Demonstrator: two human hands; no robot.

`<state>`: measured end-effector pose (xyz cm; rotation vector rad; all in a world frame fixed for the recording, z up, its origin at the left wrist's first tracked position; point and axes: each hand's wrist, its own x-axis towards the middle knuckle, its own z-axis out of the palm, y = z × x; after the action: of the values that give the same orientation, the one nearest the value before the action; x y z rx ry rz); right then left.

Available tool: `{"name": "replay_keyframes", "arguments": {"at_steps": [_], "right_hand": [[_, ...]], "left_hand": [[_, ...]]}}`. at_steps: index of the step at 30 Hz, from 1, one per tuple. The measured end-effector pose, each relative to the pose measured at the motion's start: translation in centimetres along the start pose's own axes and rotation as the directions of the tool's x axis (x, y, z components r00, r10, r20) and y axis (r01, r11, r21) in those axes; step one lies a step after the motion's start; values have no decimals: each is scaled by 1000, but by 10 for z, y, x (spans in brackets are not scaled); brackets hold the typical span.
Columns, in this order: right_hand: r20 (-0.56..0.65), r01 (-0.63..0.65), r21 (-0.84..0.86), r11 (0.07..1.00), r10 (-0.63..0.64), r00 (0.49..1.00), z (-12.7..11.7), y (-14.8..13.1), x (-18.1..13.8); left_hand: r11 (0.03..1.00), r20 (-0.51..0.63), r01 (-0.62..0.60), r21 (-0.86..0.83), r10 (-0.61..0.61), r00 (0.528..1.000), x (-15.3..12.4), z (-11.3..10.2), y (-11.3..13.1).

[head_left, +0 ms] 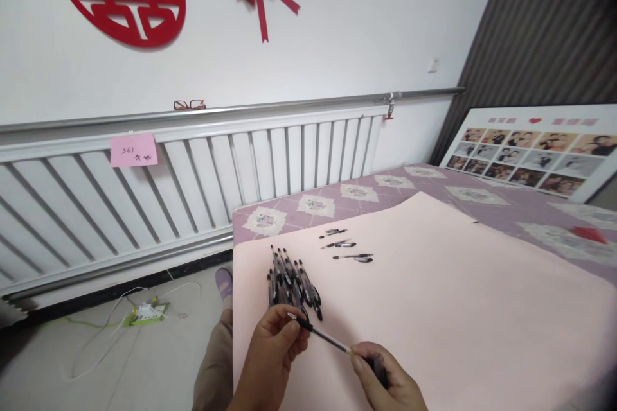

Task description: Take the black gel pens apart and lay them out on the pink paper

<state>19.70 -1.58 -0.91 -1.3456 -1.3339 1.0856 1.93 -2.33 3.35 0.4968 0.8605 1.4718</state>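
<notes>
My left hand (272, 350) pinches one end of a thin pen refill (321, 332) between thumb and fingers. My right hand (385, 379) is closed around a dark pen barrel at the refill's other end. Both hands hover over the near edge of a large pink sheet (457, 308). Just beyond my left hand lies a pile of several black pens (292, 279) on the sheet. Farther back, three taken-apart pens (347, 245) lie in a row.
The pink sheet covers a bed with a purple patterned cover (366, 196). A white radiator (193, 180) with a pink note (134, 149) runs along the wall. A power strip and cables (144, 313) lie on the floor. A photo board (530, 151) leans at right.
</notes>
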Motion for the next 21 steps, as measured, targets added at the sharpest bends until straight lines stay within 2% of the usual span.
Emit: {"name": "replay_keyframes", "arguments": {"at_steps": [3,8,11,16,18,21], "right_hand": [[-33,-6,45,999,7,999,4,-3,-1],[-161,-54,168,984,82,984,5,-5,-5],[-127,-119,227,967,151,980,3,-6,-4],[14,-222,312,924,229,973,2,-14,-6],[39,-214,314,925,213,976,4,-18,-8],[-4,-151,257,954,157,988,6,-21,-10]], "left_hand": [[1000,-24,-4,14,5,1000,1,1,-1],[1000,-72,-7,-24,5,997,4,-9,-5],[999,-93,-5,-48,1,996,6,-15,-7],[997,-126,-8,-75,-2,992,8,-17,-9],[997,-134,-10,-76,-1,991,9,-17,-10],[997,-138,-12,-74,1,990,9,-17,-11]]}}
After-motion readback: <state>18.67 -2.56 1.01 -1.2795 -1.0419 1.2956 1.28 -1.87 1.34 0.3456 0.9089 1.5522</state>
